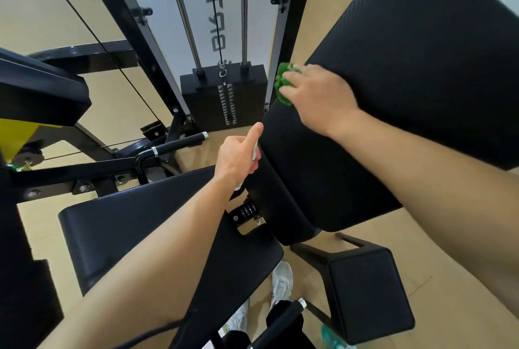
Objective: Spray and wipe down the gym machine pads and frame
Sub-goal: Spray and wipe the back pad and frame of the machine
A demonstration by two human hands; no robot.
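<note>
My right hand (317, 96) presses a crumpled green cloth (283, 83) against the upper left edge of the large black back pad (407, 53). Its fingers curl over the cloth. My left hand (238, 156) grips a small white spray bottle (255, 152), mostly hidden behind the palm, with the index finger stretched out toward the pad's lower section (303, 174). The black seat pad (134, 225) lies below my left forearm.
The weight stack (224, 96) with its guide rods and cable stands behind the pads. A black handle (179, 143) and frame bars sit at left. A small black pad (368, 292) is at lower right, above my white shoes (282, 282) on the tan floor.
</note>
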